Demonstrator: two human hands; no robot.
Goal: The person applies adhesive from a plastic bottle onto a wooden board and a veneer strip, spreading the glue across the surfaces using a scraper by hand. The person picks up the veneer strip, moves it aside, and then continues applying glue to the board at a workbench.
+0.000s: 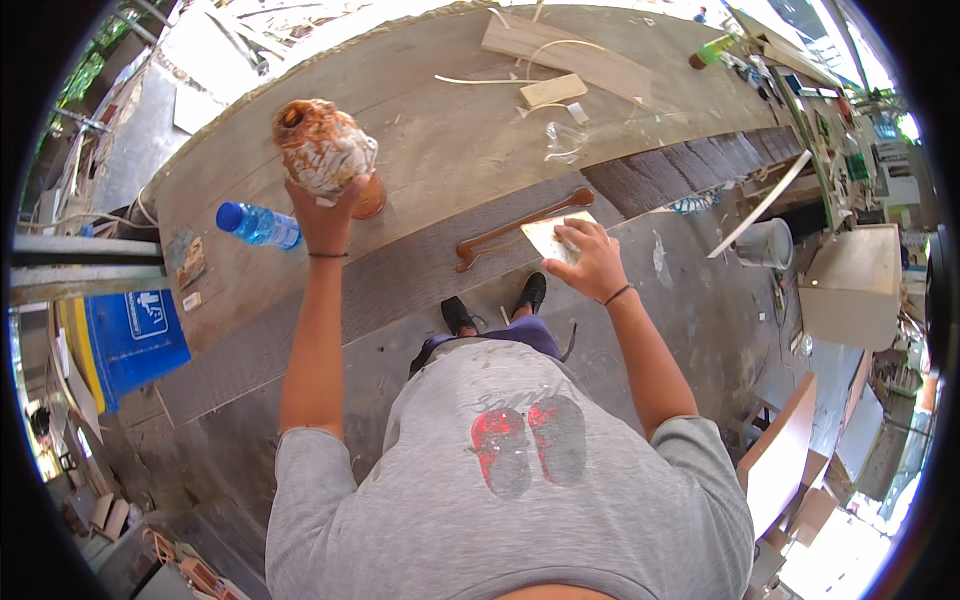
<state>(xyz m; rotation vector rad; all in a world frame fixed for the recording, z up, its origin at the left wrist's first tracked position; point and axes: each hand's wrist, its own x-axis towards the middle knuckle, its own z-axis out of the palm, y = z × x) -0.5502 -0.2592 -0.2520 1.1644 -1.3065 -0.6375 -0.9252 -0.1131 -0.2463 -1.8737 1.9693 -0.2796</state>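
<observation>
My left hand (325, 215) is stretched out over the wooden workbench (450, 130) and grips a stained, rust-coloured rag (322, 148) bunched above a small brown jar (369, 196). My right hand (590, 258) presses a pale sheet of sandpaper (552, 236) flat near the bench's front edge. Next to it lies a long, curved dark-brown wooden piece (520, 224), just left of and behind my right hand.
A blue-capped plastic water bottle (258, 224) lies left of my left hand. Wood offcuts (560, 55), a small block (552, 90) and thin strips lie at the far side. A white bucket (768, 243) and wooden cabinets (850, 285) stand on the floor at right.
</observation>
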